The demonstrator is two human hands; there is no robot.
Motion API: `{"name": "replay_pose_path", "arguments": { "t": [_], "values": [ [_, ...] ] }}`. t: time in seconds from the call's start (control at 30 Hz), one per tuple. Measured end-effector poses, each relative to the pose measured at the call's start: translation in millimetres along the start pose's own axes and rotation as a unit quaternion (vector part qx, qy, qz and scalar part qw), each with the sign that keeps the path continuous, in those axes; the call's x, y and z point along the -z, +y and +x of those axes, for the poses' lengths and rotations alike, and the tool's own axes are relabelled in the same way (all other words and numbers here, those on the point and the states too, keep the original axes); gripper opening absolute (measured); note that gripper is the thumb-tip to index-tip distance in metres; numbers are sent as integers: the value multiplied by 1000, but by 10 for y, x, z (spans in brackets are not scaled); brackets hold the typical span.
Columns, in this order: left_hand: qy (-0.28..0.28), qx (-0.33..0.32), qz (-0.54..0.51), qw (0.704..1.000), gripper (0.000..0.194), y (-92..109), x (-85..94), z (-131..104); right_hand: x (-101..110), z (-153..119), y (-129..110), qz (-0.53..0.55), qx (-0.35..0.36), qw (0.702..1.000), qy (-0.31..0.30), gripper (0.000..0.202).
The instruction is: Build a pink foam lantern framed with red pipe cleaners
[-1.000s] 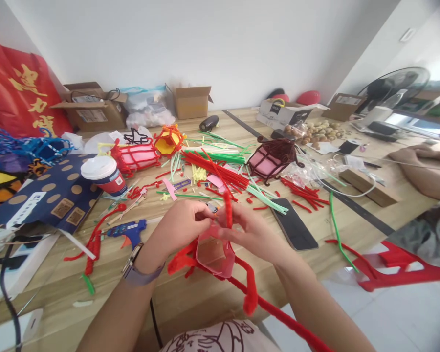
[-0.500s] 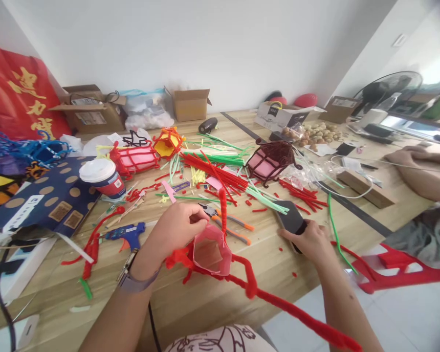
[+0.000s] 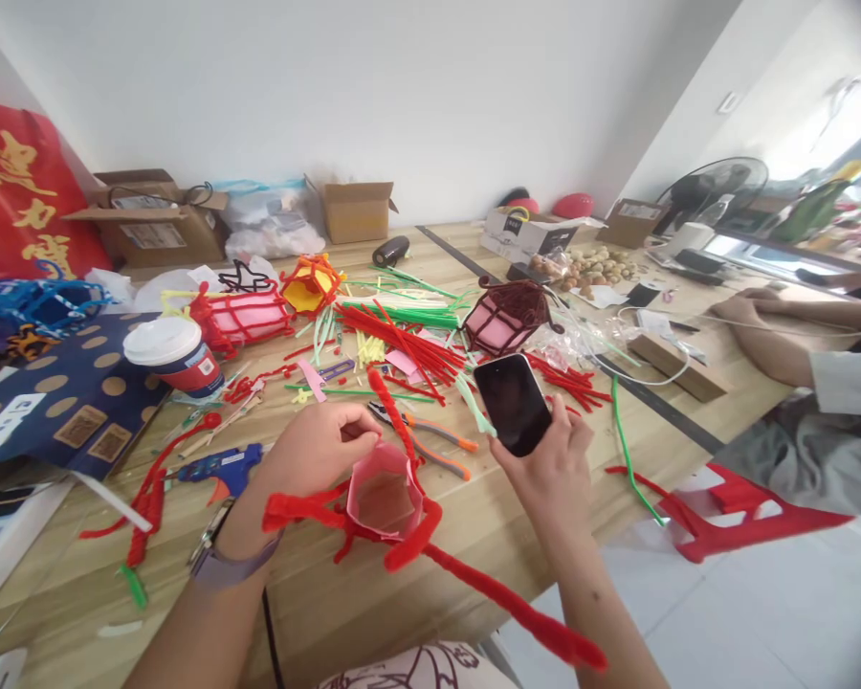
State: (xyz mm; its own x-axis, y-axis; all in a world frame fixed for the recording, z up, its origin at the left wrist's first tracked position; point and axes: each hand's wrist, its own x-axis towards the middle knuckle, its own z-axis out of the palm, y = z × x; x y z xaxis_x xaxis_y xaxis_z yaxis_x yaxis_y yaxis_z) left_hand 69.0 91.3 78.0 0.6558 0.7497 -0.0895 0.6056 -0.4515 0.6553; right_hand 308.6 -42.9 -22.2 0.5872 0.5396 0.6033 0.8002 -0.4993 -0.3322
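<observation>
My left hand (image 3: 326, 445) is closed on the upper rim of a pink paper lantern (image 3: 384, 491) with fuzzy red stems around it. One long red stem (image 3: 509, 598) sticks out from it toward the lower right. In my right hand (image 3: 556, 469) is a black phone (image 3: 513, 404), raised over the table with its dark screen facing me. Pliers with orange handles (image 3: 441, 445) lie between my hands. A blue glue gun (image 3: 222, 469) rests left of my left wrist. Beyond the phone stands a dark brown lantern with pink panels (image 3: 502, 321).
Bundles of red stems (image 3: 408, 340) and green stems (image 3: 416, 314) lie mid-table. A lidded paper cup (image 3: 176, 354) stands at left, near a red-and-pink lantern (image 3: 244, 318). Cardboard boxes (image 3: 359, 211) line the wall. Another person's hands (image 3: 753, 321) rest at the right.
My right hand has lifted the phone off the table and tilted it so the screen shows. The pink lantern has turned slightly in my left hand. The whole view has shifted a little.
</observation>
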Motion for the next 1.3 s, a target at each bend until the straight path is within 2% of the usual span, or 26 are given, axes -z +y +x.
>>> {"name": "replay_pose_path", "arguments": {
  "t": [0.33, 0.53, 1.0, 1.13, 1.3],
  "values": [
    [-12, 16, 2, 1000, 23, 8, 10, 4, -5, -69, -166, 48, -7, 999, 3, 92],
    [-9, 22, 7, 1000, 24, 6, 3, 10, 7, -76, -168, 65, -30, 997, -1, 92],
    [-11, 14, 32, 999, 26, 62, 21, 0, 51, -97, -116, 126, -26, 992, -1, 85],
    [-5, 6, 34, 999, 24, 67, 29, -5, 79, -60, -65, 115, -60, 991, -8, 85],
    [0, 3, 36, 999, 23, 51, 35, -15, 52, 72, 175, 66, -147, 983, -84, 89]
  ]
}}
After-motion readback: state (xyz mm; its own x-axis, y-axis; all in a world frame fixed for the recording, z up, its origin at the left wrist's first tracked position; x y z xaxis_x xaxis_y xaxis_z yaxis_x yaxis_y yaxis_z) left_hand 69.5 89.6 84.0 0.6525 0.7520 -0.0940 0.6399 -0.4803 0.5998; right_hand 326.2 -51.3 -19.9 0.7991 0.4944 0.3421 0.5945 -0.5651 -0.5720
